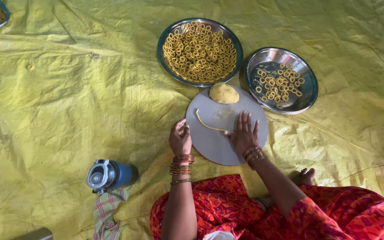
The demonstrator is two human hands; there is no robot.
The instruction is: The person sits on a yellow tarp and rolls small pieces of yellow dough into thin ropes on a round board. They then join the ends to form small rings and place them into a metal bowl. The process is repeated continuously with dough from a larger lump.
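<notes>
Where the yellow sheet covers the floor, all the work lies on it; no desk in view. Far left, top corner: edge of one steel tray, cut off by the frame, holding small fried rings. Lower left: one blue bottle lying on its side, grey cap toward the left, resting on a checked cloth. No label readable on it.

Centre: left hand, loosely curled, fingertips pinched together at the rim of the round grey board; what it pinches is too small to tell. Stacked bangles on that wrist. One thin yellow dough rope lies on the board, curving from upper left toward the right hand. Right hand lies flat, fingers spread, palm pressing on the rope's right end; nothing gripped. Bangles on this wrist too. One dough lump sits at the board's far edge.

Above the board: one large steel plate, packed with raw dough rings, too many to count. Right of it, just beside: one smaller steel plate, rings in a loose cluster, roughly thirty, much bare metal showing.

Bottom: red-and-orange patterned clothing; one bare foot at right.
</notes>
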